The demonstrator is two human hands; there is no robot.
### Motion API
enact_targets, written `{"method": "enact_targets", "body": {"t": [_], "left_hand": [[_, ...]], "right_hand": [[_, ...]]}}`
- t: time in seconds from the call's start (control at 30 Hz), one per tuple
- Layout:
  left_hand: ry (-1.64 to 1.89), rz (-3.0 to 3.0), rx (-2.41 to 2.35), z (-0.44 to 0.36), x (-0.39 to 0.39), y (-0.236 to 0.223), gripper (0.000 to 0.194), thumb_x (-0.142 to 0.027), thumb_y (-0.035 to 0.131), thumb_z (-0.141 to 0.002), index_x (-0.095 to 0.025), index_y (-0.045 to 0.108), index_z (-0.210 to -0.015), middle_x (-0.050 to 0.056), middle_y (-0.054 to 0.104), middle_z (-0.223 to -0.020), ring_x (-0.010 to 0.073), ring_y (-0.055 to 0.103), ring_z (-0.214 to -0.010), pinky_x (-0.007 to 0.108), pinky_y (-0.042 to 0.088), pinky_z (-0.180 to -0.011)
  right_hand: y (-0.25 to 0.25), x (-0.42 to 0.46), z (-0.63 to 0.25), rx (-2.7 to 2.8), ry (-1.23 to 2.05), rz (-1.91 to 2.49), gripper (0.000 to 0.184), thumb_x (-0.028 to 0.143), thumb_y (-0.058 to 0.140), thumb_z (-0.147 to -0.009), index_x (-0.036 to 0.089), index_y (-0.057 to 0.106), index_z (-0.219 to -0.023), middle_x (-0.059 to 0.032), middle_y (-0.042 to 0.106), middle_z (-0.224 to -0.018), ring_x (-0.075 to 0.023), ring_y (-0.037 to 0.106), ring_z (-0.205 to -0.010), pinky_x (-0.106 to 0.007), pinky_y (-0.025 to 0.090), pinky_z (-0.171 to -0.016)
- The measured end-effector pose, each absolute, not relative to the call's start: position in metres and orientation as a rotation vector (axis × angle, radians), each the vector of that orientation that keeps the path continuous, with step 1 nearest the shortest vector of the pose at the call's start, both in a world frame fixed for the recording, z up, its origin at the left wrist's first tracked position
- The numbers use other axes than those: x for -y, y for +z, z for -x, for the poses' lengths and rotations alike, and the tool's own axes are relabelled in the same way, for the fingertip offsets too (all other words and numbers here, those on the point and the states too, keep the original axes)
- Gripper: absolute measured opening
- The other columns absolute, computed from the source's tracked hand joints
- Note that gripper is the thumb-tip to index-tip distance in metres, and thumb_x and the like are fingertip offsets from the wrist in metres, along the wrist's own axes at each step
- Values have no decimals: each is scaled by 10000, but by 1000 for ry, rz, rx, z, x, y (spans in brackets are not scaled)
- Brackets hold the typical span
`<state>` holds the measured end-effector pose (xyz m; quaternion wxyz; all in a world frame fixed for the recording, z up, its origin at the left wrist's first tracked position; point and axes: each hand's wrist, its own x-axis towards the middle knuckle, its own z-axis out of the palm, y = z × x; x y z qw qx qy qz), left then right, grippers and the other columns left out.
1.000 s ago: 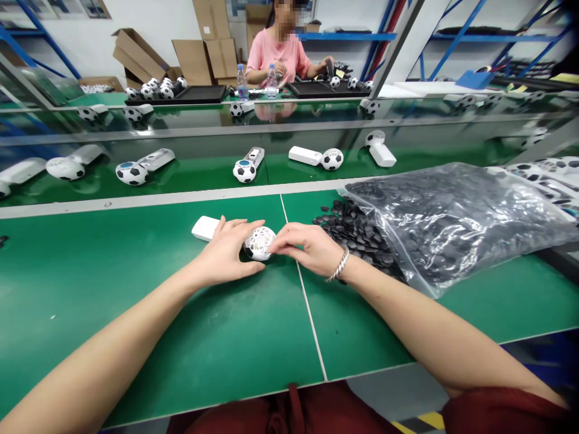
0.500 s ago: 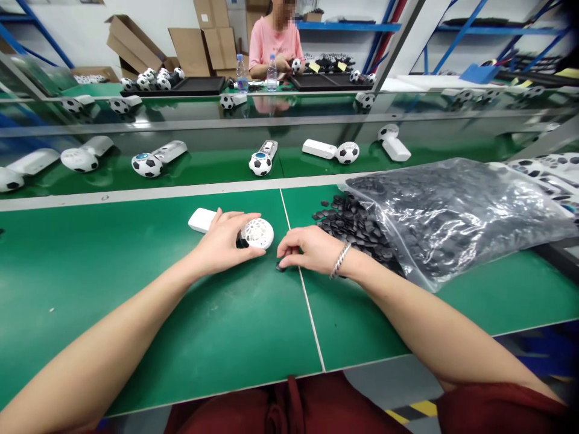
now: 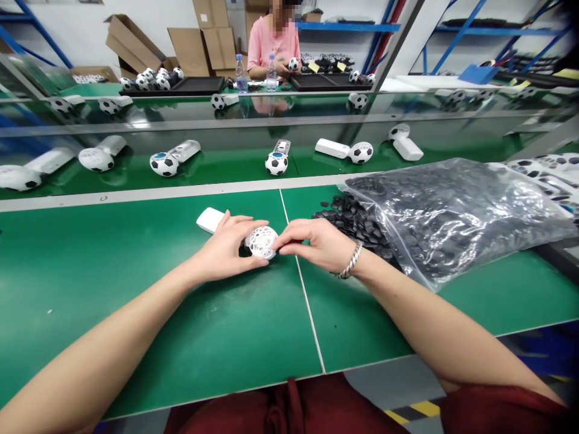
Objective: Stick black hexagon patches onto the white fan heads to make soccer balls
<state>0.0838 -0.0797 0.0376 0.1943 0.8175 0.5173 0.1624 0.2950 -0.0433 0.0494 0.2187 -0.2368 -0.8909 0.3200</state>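
My left hand (image 3: 226, 247) is curled around a white, soccer-ball-shaped housing (image 3: 261, 240) with openings in its shell, held low over the green bench. Its white handle (image 3: 210, 219) sticks out past the back of that hand. My right hand (image 3: 319, 242) meets the housing's right side, thumb and fingertips pinched on a small black piece that is mostly hidden. Right of it, a heap of small black pieces (image 3: 362, 229) spills from a clear plastic bag (image 3: 461, 217).
Beyond the bench's pale edge, a green conveyor belt (image 3: 226, 163) carries several soccer-ball-headed units, one of them a ball with a white handle (image 3: 277, 161). Across from me, a person in a pink shirt (image 3: 274, 45) holds a ball near black trays (image 3: 332, 81) and water bottles (image 3: 271, 73).
My right hand has lifted the small black piece from the bench to the housing. My left hand has shifted the housing slightly right and nearer. Units on the near belt have moved right.
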Motion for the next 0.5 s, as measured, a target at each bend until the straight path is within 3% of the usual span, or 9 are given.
{"method": "enact_targets", "body": {"t": [0.13, 0.33, 0.5], "left_hand": [[465, -2299, -1442, -84, 80, 35, 643, -511, 624, -692, -213, 459, -1237, 66, 512, -1258, 272, 382, -1209, 552, 58, -1071], [489, -2303, -1444, -86, 80, 33, 729, -604, 611, -653, -213, 450, -1247, 67, 531, -1242, 290, 368, -1217, 562, 54, -1064], [513, -2279, -1479, -90, 82, 34, 645, -565, 593, -691, -216, 473, -1220, 54, 565, -1197, 283, 385, -1205, 550, 55, -1066]], "right_hand": [[47, 45, -294, 2451, 696, 488, 181, 98, 526, -833, 177, 667, -915, -38, 610, -850, -118, 558, -794, -244, 453, -722], [37, 49, -283, 2500, 437, 320, 146, 137, 492, -854, 144, 619, -782, -54, 631, -797, -147, 537, -755, -280, 445, -700], [29, 48, -279, 2399, 432, 323, 91, 137, 503, -847, 171, 578, -809, -32, 626, -803, -145, 546, -772, -305, 449, -740]]}}
